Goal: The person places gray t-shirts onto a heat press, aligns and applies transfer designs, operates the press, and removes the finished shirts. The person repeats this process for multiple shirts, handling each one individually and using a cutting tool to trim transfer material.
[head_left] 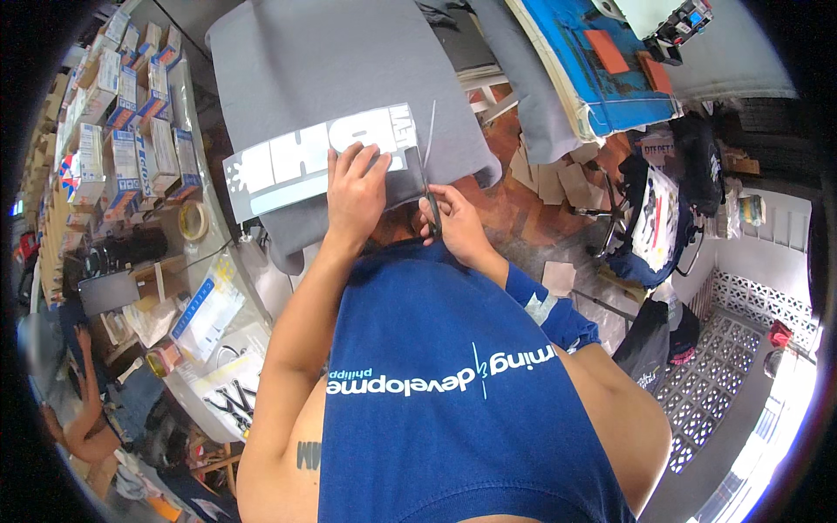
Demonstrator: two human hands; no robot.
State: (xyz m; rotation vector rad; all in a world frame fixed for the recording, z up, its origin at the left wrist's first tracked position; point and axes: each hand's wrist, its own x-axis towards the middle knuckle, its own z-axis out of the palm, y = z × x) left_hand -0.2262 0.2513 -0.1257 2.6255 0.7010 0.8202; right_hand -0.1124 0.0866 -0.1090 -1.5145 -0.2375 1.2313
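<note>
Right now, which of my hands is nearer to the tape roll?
Left. Your left hand rests on the printed sheet, to the right of the tape roll; your right hand, holding the scissors, is farther right.

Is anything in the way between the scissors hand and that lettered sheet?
Nothing visible: the right hand holds the scissors at the right edge of the lettered sheet; the left hand lies on it, farther left.

We are covering part of the printed sheet (283, 159) with our left hand (357, 193) and partly hiding scissors (434, 214) with our right hand (460, 228).
</note>
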